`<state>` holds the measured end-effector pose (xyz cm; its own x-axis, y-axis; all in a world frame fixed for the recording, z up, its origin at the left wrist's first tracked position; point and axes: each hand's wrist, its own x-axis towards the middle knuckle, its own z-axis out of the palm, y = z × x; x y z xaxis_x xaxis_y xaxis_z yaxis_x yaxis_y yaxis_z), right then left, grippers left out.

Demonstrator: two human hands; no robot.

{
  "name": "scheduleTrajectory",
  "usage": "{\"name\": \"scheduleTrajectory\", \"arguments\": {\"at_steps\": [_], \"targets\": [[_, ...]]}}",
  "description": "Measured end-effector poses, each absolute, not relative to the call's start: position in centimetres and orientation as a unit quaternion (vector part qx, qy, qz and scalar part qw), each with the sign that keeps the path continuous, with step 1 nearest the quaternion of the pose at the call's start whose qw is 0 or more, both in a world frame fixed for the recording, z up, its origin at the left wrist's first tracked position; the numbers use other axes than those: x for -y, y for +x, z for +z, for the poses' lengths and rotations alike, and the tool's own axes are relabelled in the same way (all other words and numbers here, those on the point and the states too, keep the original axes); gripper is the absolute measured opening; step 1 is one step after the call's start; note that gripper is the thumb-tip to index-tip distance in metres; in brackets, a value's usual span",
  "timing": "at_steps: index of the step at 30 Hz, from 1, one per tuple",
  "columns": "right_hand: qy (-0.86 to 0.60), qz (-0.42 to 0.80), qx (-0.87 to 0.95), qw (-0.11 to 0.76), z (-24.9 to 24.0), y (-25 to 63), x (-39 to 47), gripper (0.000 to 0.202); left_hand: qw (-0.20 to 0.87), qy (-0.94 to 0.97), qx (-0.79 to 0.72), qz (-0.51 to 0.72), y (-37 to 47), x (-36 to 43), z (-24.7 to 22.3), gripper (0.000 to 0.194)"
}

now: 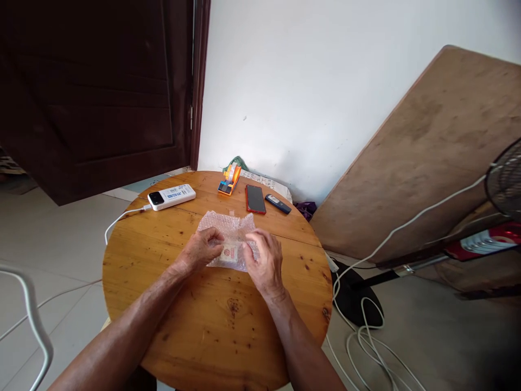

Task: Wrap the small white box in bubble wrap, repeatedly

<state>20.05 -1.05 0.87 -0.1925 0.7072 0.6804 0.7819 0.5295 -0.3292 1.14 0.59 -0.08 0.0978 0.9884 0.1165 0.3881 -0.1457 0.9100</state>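
A sheet of bubble wrap (222,221) lies on the round wooden table (228,336), its far edge crumpled. Through its near part shows a small pale, flat item (228,253) with red print; its kind cannot be made out. My left hand (202,248) is at the wrap's left side, thumb and fingers curled together in a pinch on the plastic. Over the right side of the wrap, my right hand (265,259) is curved, with a gap between thumb and fingers. Whether those fingertips touch the wrap is hard to see.
Toward the table's back stand an orange tape dispenser (230,179), a red-edged phone (255,199) and a dark remote-like device (278,203). A white power bank (171,196) with a cable sits at left. Beyond are a dark door (97,87), a leaning board (427,152) and a fan (507,179).
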Motion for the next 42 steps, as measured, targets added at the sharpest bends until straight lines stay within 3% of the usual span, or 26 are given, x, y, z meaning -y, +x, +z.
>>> {"name": "scheduleTrajectory", "arguments": {"at_steps": [3,9,15,21,27,32,36,42], "targets": [[-0.418,-0.105,0.824,0.368,1.5,19.1,2.0,0.014,0.371,0.645,-0.535,0.400,1.1,-0.6,0.0,0.015],[-0.383,-0.046,0.882,0.269,1.2,18.4,2.3,0.014,0.357,0.649,-0.558,0.375,1.1,-0.4,0.5,0.017],[-0.396,-0.038,0.889,0.226,1.2,18.5,2.3,0.019,0.337,0.663,-0.602,0.291,-0.9,-0.1,1.0,0.041],[-0.408,-0.074,0.892,0.182,1.3,18.1,2.4,0.025,0.228,0.668,-0.686,0.175,-2.0,0.5,1.3,0.044],[-0.427,-0.085,0.886,0.160,1.5,17.6,2.8,0.021,0.166,0.622,-0.752,0.143,-3.0,2.2,1.2,0.038],[-0.426,-0.090,0.887,0.157,1.7,17.4,2.9,0.021,0.217,0.601,-0.750,0.169,-3.9,2.8,1.1,0.031],[-0.424,-0.094,0.888,0.153,1.9,17.2,3.0,0.024,0.304,0.571,-0.731,0.217,-3.6,2.4,0.8,0.024],[-0.425,-0.107,0.888,0.137,2.2,16.7,3.1,0.013,0.459,0.491,-0.670,0.316,-3.1,2.1,0.3,0.026]]}}
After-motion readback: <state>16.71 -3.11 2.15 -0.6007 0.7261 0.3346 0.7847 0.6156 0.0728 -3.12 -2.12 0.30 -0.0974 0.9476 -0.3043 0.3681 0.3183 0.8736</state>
